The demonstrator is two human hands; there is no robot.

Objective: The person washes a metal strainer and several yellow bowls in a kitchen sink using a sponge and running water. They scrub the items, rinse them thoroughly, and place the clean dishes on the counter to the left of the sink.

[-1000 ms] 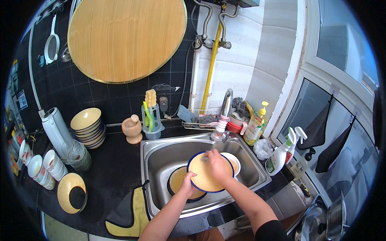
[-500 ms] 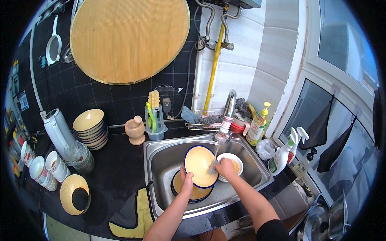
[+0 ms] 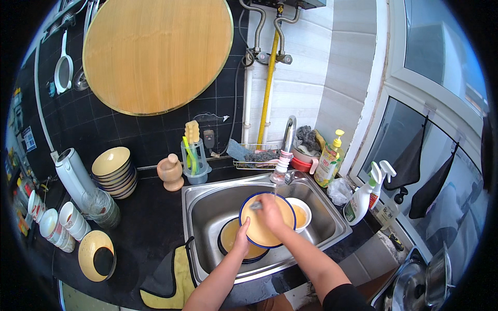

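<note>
- The left grip [image 3: 241,241] grasps the near-left rim of the cream bowl [image 3: 258,231], thumb on the rim's inner side; its other fingers are largely hidden, probably supporting the underside.
- The right grip [image 3: 270,211] is closed around a grey pad [image 3: 256,206] inside the bowl; the hand covers much of the pad, so its full shape cannot be told.
- The cream bowl is held over the sink [image 3: 205,199], its inside facing up, below the faucet [image 3: 289,141]. In this view it overlaps a dark-rimmed bowl [image 3: 226,236] and the edge of a white bowl [image 3: 302,203]; whether it touches either cannot be told.
- The cream bowl looks stiff and glazed, likely ceramic or enamel: moderate in weight, and heavier if water collects in it.
- Wet, its smooth wall would be slippery; the blue rim seems the surest hold, with thumb inside and fingers spread beneath.
- If ceramic, it could chip against the metal sink or the neighbouring bowls, so a firm rim hold suits it.
- The pad seems light and pliable, easily pinched.
</note>
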